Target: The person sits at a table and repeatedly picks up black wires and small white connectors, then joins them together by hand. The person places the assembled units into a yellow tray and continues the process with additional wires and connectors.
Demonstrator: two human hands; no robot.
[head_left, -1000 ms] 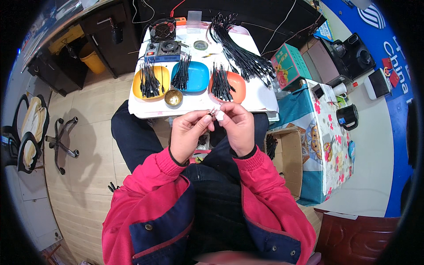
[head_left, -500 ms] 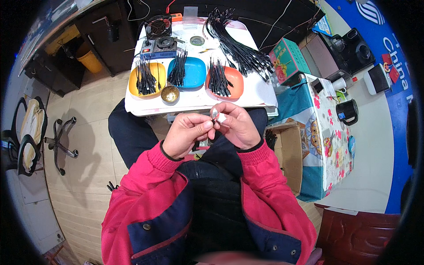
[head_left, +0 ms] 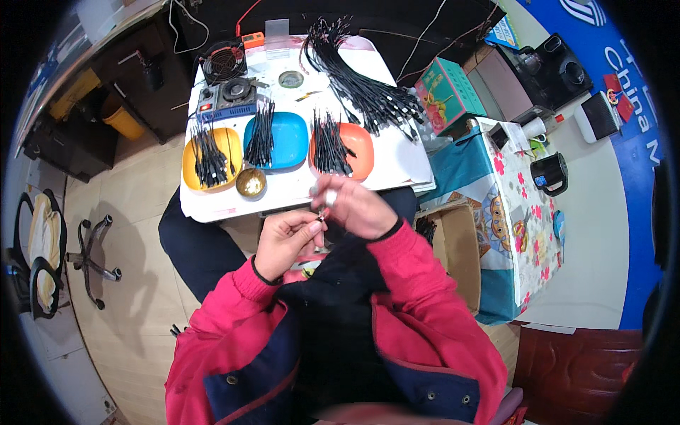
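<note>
In front of my lap, my left hand is closed in a pinch on the end of a thin black cable, most of it hidden by the fingers. Just right of it and slightly higher is my right hand. Its fingers are smeared by motion, with something white around one of them. Beyond the hands stand a yellow tray, a blue tray and an orange tray. Bundles of short black cables lie in or across them. A small brass-coloured bowl sits at the near edge.
On the white table are a blue-based hot plate, a fan and a large heap of black cables. Right of me are an open cardboard box, a flower-patterned table and a black kettle. An office chair stands at left.
My right hand has lifted off the left and moved left, its fingers now blurred. The left hand keeps its pinch. The view has shifted, so the table sits lower and further left.
</note>
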